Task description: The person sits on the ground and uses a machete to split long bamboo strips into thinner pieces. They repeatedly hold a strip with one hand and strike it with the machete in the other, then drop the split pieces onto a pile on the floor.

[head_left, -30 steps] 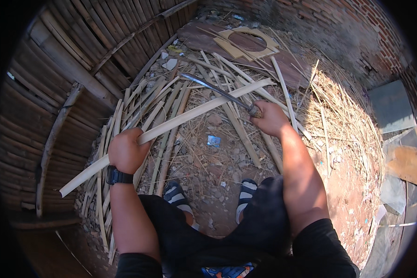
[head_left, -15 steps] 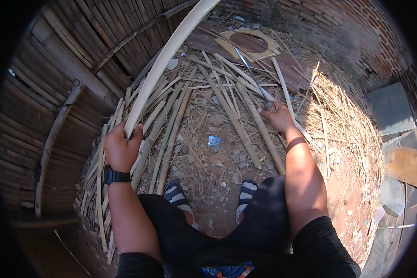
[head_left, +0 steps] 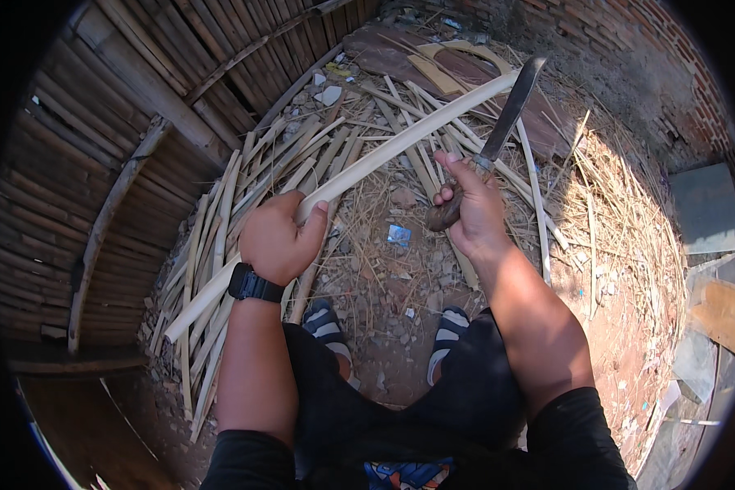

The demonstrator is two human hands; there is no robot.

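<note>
A long, pale split-bamboo strip (head_left: 396, 145) runs slantwise before me, from the lower left up to the far right. Around its lower part my left hand (head_left: 282, 235) is closed, thumb along the top face. My right hand (head_left: 478, 208) grips the brown handle of a machete (head_left: 508, 118), with the dark blade pointing up and away to the right. The strip's far end comes up against the blade near its tip; whether they touch I cannot tell.
Cut bamboo strips (head_left: 208, 282) lie heaped at the left beside a bamboo-slat wall (head_left: 90, 196). Straw-like shavings (head_left: 621, 220) cover the ground on the right. A yellowish board (head_left: 437, 73) with a round cutout lies at the back, before a brick wall (head_left: 621, 57). Grey panels (head_left: 701, 208) lean at the right.
The bamboo strip has swung from pointing up and away to slanting rightward, and now extends behind my left hand. My right hand has raised the machete and turned its blade toward the upper right.
</note>
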